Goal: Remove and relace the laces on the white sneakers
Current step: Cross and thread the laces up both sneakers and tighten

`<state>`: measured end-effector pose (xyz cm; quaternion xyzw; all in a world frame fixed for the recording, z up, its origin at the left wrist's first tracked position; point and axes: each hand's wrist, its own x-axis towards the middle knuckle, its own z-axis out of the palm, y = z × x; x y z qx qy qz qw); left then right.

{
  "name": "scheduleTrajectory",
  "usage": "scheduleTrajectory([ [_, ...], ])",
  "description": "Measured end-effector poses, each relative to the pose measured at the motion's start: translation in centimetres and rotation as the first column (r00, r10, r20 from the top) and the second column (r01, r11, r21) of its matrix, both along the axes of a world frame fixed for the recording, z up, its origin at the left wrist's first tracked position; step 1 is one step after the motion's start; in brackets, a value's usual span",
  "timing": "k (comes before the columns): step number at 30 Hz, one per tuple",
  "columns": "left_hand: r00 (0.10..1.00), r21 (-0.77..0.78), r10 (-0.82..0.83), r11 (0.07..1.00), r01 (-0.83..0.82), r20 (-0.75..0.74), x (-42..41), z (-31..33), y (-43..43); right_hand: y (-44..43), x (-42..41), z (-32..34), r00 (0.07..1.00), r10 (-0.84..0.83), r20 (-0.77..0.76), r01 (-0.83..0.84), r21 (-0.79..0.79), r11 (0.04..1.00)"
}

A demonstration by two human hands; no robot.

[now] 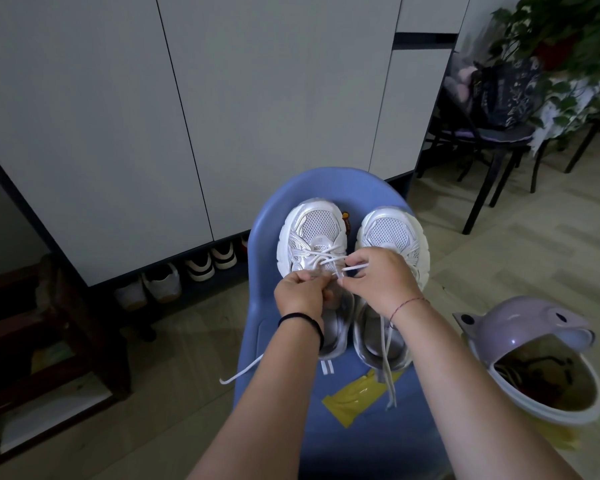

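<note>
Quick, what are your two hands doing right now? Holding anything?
Left hand: fingers curled, pinching the white lace on the sneaker.
Right hand: pinching the same lace further along.

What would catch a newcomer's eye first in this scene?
The white sneakers side by side on a blue chair at centre, with the left hand and right hand pinching a white lace over one shoe. At lower right, a lilac animal-faced bin stands open on the floor.
</note>
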<state>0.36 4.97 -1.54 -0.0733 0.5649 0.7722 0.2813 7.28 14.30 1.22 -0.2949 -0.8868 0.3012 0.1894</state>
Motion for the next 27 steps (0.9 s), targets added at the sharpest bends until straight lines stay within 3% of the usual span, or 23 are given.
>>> scheduleTrajectory([
  [6, 0.998, -0.049, 0.056, 0.997, -0.057, -0.023, -1.2, 0.2, -1.3, -0.1, -0.1, -0.1, 0.999, -0.037, -0.025, 0.038, 0.037, 0.999],
  [13, 0.963, -0.174, 0.246, 0.949, -0.263, -0.112, -4.8, -0.5, -5.3, -0.2, -0.5, -0.3, 0.999, -0.033, -0.033, 0.035, 0.070, 0.997],
  [16, 0.936, -0.366, -0.007, 0.921, -0.131, -0.351, -4.7, -0.3, -5.8, -0.4, -0.6, -0.3, 0.999, -0.015, -0.032, 0.017, 0.054, 0.998],
  [20, 0.691, -0.507, -0.315, 0.857, -0.087, -0.651, -3.9, -0.2, -4.5, -0.6, -0.6, -0.4, 0.998, -0.010, -0.058, 0.010, -0.002, 1.000],
  [22, 0.604, -0.556, -0.406, 0.828, -0.074, -0.686, -3.5, -0.4, -3.8, -0.5, -0.5, -0.5, 0.996, -0.008, -0.084, 0.006, -0.026, 1.000],
  [27, 0.642, -0.572, -0.417, 0.819, -0.040, -0.643, -2.6, -0.8, -2.6, -0.2, -0.3, -0.8, 0.992, -0.007, -0.126, 0.000, -0.056, 0.998],
])
